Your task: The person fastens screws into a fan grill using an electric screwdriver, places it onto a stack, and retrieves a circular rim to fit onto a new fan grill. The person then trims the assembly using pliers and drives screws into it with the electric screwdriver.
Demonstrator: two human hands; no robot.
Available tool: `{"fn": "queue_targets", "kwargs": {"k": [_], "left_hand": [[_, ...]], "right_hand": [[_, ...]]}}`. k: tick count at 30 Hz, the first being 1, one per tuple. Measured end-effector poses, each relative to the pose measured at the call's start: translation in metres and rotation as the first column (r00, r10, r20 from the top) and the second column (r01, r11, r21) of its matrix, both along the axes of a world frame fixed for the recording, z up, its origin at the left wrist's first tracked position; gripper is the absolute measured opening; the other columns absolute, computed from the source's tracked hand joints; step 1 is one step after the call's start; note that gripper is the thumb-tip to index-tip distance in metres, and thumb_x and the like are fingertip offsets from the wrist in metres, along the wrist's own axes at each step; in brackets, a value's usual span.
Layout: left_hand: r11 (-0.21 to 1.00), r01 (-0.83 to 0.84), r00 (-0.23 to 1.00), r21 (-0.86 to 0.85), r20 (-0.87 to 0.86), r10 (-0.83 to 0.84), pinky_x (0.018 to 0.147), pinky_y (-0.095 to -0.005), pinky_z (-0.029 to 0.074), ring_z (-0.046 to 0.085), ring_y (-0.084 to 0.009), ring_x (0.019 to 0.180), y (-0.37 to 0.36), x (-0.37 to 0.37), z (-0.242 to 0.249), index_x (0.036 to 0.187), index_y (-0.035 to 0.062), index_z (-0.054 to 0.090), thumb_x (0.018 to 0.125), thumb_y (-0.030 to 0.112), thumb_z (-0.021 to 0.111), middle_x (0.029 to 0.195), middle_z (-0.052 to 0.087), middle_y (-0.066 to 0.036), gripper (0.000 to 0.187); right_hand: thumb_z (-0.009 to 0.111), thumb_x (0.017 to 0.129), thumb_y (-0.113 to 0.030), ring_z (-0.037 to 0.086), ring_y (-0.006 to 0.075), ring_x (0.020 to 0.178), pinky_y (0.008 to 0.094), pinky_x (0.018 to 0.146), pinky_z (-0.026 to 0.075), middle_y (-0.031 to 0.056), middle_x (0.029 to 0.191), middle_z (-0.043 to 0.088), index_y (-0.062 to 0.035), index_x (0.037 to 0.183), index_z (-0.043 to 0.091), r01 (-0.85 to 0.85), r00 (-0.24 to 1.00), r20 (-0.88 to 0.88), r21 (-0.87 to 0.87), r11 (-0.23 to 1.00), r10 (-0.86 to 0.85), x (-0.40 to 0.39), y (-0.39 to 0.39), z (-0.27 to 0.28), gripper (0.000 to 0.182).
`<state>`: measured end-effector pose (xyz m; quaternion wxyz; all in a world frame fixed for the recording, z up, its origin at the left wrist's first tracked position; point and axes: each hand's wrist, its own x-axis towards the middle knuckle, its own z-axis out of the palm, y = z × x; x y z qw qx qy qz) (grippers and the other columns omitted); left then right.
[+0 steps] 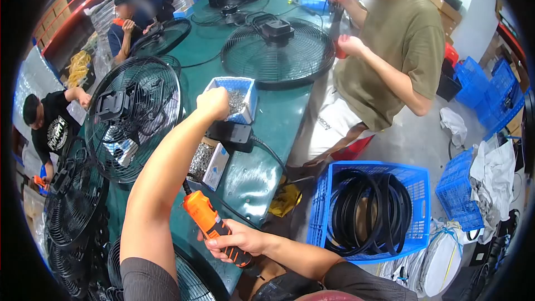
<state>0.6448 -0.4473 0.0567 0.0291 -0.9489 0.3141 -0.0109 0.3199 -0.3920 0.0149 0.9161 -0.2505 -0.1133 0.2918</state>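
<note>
My left hand [214,103] reaches over the near side of a blue-and-white box [249,100] of small metal screws [237,100]. It looks closed, fingers pointing down and partly hidden, so whatever they pinch does not show. My right hand [239,239] is wrapped around an orange-and-black electric screwdriver [205,218], held low near my body, its cable end pointing up the table. Between my hands, a second box [216,166] of small metal parts stands beside a black power adapter [231,134] with cables.
Black fan assemblies stand on the green table [259,175]: one at left [134,117], another farther off [278,50]. A blue crate [368,168] of black rings [370,212] is at right. A co-worker [395,50] stands across; others work at left.
</note>
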Motion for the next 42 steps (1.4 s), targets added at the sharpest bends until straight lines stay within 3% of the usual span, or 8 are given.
{"fn": "queue_targets", "kwargs": {"k": [5,10,15,22,27,32,35,42], "left_hand": [[0.994,-0.061,0.997,-0.089,-0.049,0.057,0.082,-0.0420,0.057,0.073,-0.0320,0.091,0.003,-0.006,0.008,0.088,0.0170,0.081,0.072,0.014,0.070,0.093,0.076,-0.013,0.020],[0.878,-0.062,0.998,-0.475,-0.042,0.048,0.078,-0.0425,0.056,0.073,-0.0343,0.083,0.024,-0.012,0.037,0.080,0.0059,0.074,0.068,0.017,0.076,0.084,0.074,-0.017,0.017],[0.701,-0.050,0.954,-0.712,-0.243,-0.178,0.056,-0.0278,0.050,0.062,-0.0111,0.063,0.113,-0.035,0.094,0.090,-0.0026,0.068,0.081,0.002,0.072,0.074,0.067,-0.004,0.012],[0.421,-0.536,0.790,-0.732,-0.611,-0.056,0.052,-0.0216,0.042,0.057,-0.0052,0.061,0.295,-0.292,0.186,0.093,0.0029,0.071,0.089,0.015,0.075,0.073,0.066,0.001,0.014],[-0.055,-0.647,0.762,-0.761,-0.647,-0.014,0.061,-0.0246,0.054,0.065,-0.0114,0.071,0.370,-0.483,0.137,0.100,-0.0062,0.069,0.090,-0.004,0.069,0.093,0.073,-0.014,0.010],[-0.357,-0.577,0.803,-0.735,-0.590,-0.083,0.065,-0.0257,0.055,0.067,-0.0151,0.077,0.370,-0.586,0.069,0.098,-0.0074,0.070,0.088,-0.008,0.070,0.099,0.072,-0.017,0.010],[-0.441,-0.690,0.697,-0.573,-0.692,-0.191,0.058,-0.0249,0.049,0.062,-0.0140,0.069,0.363,-0.613,0.051,0.100,-0.0077,0.070,0.089,-0.007,0.069,0.095,0.069,-0.017,0.011],[-0.487,-0.459,0.889,-0.743,-0.383,-0.253,0.061,-0.0230,0.051,0.064,-0.0111,0.073,0.380,-0.641,0.014,0.109,-0.0035,0.071,0.094,-0.003,0.066,0.102,0.071,-0.014,0.016]], "right_hand": [[0.068,0.096,-0.026,0.051,0.0099,0.054,0.0259,0.050,0.044,0.0032,0.072,0.054,-0.0061,0.117,0.052,0.032,0.999,-0.002,-0.024,0.999,-0.032,-0.001,0.003,0.001,0.033],[0.068,0.095,-0.023,0.051,0.0100,0.055,0.0268,0.050,0.043,0.0029,0.072,0.054,-0.0060,0.116,0.051,0.030,0.999,-0.011,-0.052,0.998,-0.031,0.000,0.003,0.003,0.032],[0.068,0.094,-0.022,0.055,0.0115,0.062,0.0282,0.054,0.046,0.0046,0.076,0.056,-0.0030,0.121,0.052,0.045,0.999,0.000,-0.056,0.997,-0.045,-0.001,0.004,0.003,0.036],[0.067,0.087,-0.007,0.057,0.0187,0.069,0.0342,0.060,0.050,0.0089,0.083,0.056,-0.0028,0.127,0.049,0.157,0.988,0.012,0.020,0.987,-0.157,-0.005,0.004,-0.004,0.044],[0.064,0.084,-0.007,0.059,0.0208,0.073,0.0342,0.063,0.051,0.0092,0.082,0.055,-0.0019,0.127,0.048,0.296,0.955,0.019,-0.045,0.954,-0.295,-0.017,0.014,0.021,0.046],[0.065,0.083,-0.007,0.060,0.0231,0.071,0.0347,0.067,0.050,0.0097,0.082,0.056,-0.0003,0.129,0.046,0.447,0.820,0.408,-0.015,0.895,-0.402,-0.076,0.056,0.104,0.051],[0.066,0.083,-0.008,0.056,0.0209,0.066,0.0313,0.060,0.049,0.0094,0.083,0.053,0.0001,0.131,0.044,0.420,0.803,0.418,0.109,0.901,-0.425,-0.122,0.084,0.143,0.053],[0.065,0.087,-0.007,0.053,0.0166,0.060,0.0282,0.052,0.047,0.0087,0.083,0.050,0.0059,0.130,0.038,0.340,0.796,0.375,0.371,0.864,-0.475,-0.189,0.145,0.158,0.052]]}}
